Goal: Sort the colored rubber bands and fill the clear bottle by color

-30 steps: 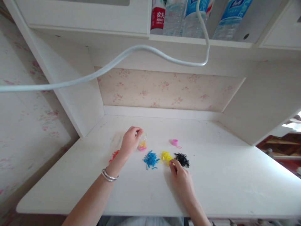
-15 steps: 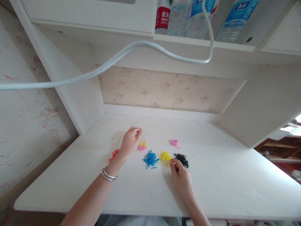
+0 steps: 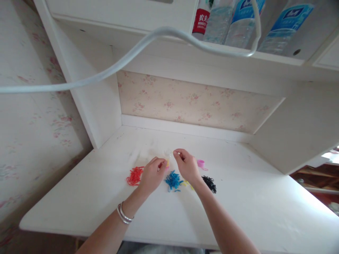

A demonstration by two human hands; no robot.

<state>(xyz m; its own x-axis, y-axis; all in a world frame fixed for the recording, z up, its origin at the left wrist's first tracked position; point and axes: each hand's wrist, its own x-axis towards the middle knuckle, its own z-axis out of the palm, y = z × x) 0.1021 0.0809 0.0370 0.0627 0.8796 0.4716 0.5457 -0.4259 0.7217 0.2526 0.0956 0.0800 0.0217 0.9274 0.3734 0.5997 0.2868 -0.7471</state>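
My left hand (image 3: 151, 175) is closed around a small clear jar (image 3: 167, 155) with yellow and pink showing at its bottom, mostly hidden by my fingers. My right hand (image 3: 186, 164) hovers just right of the jar's top, thumb and fingers pinched together; what they pinch is too small to see. On the white desk (image 3: 243, 211) lie piles of tiny elastic bands: red (image 3: 134, 175) left of my left hand, blue (image 3: 173, 180) between my wrists, yellow (image 3: 186, 183) mostly hidden behind my right wrist, black (image 3: 210, 183) to its right. A pink cap (image 3: 201, 163) lies behind my right hand.
A white cable (image 3: 111, 70) hangs across the view above the desk. Water bottles (image 3: 227, 21) stand on the shelf overhead. White side panels and a floral back wall (image 3: 190, 102) enclose the desk; silver bangles (image 3: 123, 214) circle my left wrist.
My right hand lifted from the yellow pile and moved up-left to the jar's top. My left hand with the jar shifted slightly right and nearer. The camera turned, showing more of the red pile.
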